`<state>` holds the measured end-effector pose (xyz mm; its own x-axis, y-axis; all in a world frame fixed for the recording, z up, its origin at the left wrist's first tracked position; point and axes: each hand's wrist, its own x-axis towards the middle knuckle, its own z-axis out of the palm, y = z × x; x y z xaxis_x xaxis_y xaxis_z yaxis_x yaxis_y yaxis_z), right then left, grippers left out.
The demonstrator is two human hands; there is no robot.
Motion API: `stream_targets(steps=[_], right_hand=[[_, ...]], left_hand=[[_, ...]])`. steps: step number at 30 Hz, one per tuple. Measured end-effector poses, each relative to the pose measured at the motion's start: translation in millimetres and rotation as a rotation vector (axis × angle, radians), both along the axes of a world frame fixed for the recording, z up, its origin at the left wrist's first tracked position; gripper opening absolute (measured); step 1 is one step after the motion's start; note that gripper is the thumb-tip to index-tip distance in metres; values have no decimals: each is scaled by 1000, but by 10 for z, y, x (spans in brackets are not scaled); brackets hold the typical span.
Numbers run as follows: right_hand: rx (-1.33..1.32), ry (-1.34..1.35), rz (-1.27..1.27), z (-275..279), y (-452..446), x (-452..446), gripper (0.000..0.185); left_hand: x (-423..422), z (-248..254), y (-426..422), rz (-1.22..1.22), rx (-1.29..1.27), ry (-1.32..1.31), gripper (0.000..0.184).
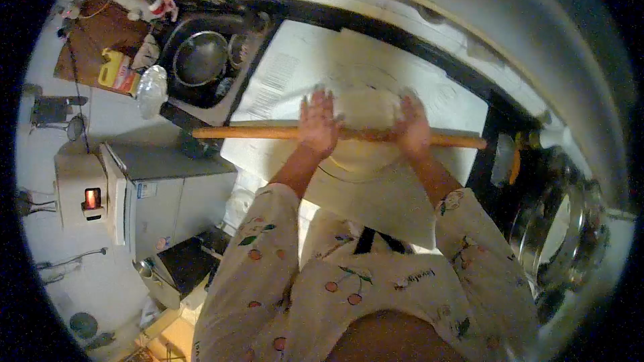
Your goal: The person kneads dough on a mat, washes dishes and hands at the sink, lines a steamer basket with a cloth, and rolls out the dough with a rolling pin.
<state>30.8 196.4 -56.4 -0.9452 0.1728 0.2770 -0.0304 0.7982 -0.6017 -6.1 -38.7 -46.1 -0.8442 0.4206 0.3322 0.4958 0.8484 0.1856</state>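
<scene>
A long wooden rolling pin (245,133) lies crosswise over a round, pale sheet of dough (365,108) on a light board or mat (443,104). On the pin's left part rests my left hand (320,124), palm down with its fingers spread and pointing away from me. My right hand (411,127), a little blurred, lies flat on the pin farther right, its fingers stretched out too. Between the hands the middle of the pin touches the dough. The dough's near edge shows on my side of the pin.
At the upper left a sink (231,97) holds a round metal pan (200,58). Beside it are a yellow bottle (114,70) and a foil-like silver object (152,91). Large metal bowls (560,228) stand at the right. A white cabinet or fridge (171,208) is at the lower left.
</scene>
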Motion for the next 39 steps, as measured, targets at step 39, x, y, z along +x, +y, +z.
stream_targets(steps=[39], right_hand=[[-410, -282, -45, 1195, -731, 101, 26]], left_hand=[[604, 54, -1182, -484, 247, -256, 17]])
